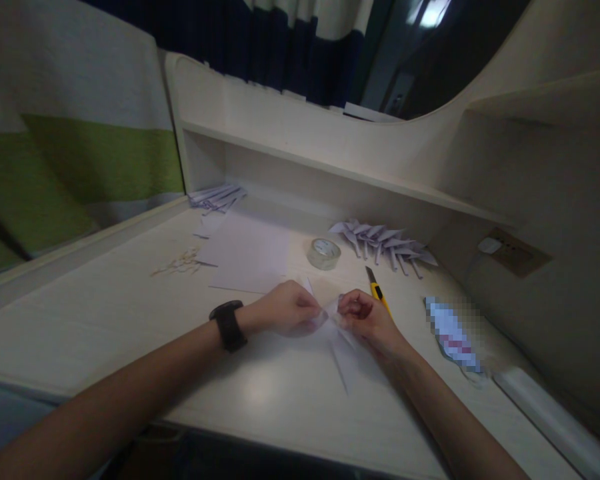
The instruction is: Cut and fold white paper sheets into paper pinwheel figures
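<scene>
- Your left hand (285, 308) and right hand (367, 319) meet over the worktop (105, 320), both pinching one folded paper piece (330, 313) between them.
- Left fingers are curled closed on the paper's left end; right fingers are curled closed on its right end. The exact fold is hard to make out — blurred, and partly covered by both hands.
- A pointed flap of that paper (344, 360) runs down from the hands and lies on the worktop, just below your right hand.
- One black wristwatch (229, 325) on your left wrist.
- One flat white sheet (247, 257) lies behind the hands, near them.
- One roll of clear tape (324, 253) stands just right of the sheet.
- One yellow utility knife (377, 293) lies beside your right hand, its lower end hidden behind it.
- Two heaps of folded paper shapes: one in the far left corner (217, 197), one at the far right (385, 243) — pieces overlap, so no count per heap.
- One small scatter of paper scraps (177, 263) left of the sheet; number unclear.
- One pixelated object (453, 333) at the right; cannot identify it.
- One shelf (330, 167) above the worktop.
</scene>
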Demonstrator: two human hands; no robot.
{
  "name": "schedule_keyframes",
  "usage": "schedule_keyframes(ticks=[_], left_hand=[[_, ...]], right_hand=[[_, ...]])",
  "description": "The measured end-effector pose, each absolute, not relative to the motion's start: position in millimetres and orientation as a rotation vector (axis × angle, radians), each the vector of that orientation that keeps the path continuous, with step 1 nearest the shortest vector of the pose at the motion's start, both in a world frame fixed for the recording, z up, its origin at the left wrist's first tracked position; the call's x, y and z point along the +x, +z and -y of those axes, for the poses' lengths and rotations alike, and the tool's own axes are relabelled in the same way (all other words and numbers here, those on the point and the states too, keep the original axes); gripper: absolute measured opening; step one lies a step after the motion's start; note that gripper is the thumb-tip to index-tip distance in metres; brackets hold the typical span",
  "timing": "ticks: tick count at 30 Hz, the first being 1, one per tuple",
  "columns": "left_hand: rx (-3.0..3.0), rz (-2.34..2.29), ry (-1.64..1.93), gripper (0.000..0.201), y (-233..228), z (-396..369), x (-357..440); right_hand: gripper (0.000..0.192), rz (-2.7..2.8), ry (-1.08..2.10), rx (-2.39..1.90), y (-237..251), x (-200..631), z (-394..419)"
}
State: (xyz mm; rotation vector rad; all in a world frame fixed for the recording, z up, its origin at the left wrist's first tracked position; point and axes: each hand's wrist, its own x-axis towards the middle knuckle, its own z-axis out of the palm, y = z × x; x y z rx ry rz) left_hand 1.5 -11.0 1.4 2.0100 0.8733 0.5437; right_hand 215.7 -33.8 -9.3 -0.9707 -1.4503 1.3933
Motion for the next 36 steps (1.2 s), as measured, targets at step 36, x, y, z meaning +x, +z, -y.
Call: schedule_keyframes(ticks=[36], left_hand=[[2.010,-0.842,0.559,0.028,-9,9,5]], right_hand=[[0.037,1.484,1.296,-1.040,-6,212,36]])
